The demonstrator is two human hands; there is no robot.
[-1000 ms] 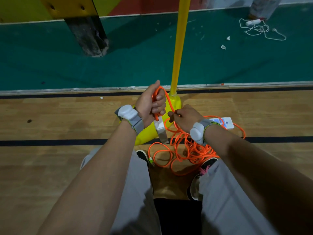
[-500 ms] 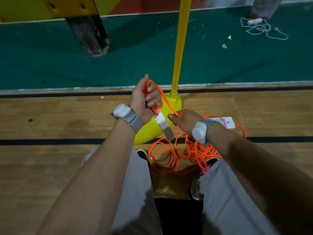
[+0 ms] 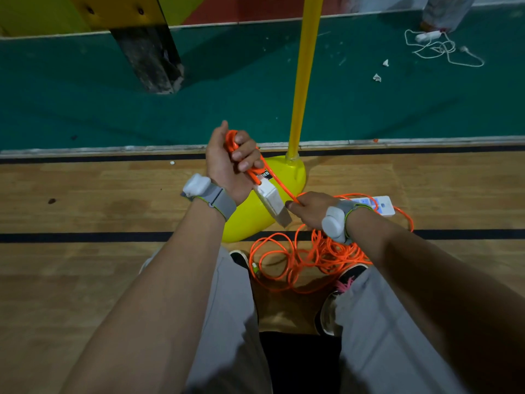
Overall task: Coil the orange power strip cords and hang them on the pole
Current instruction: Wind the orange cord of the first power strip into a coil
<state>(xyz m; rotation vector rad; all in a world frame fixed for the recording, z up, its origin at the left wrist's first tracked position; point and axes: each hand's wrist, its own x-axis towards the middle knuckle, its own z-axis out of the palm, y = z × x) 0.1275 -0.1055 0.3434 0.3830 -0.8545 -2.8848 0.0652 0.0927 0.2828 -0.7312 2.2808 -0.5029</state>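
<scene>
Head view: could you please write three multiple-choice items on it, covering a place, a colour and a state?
1. Where does the loose orange cord lie? A. on green matting B. on the wooden floor by the shoes C. on a chair
2. What colour is the pole? A. yellow B. red C. white
3. What is the left hand doing? A. hanging empty B. gripping cord loops C. pressing the floor
Answers: 1 B, the tangle lies on the boards by the shoes; 2 A, its shaft is yellow; 3 B, its fingers curl round orange loops.
</scene>
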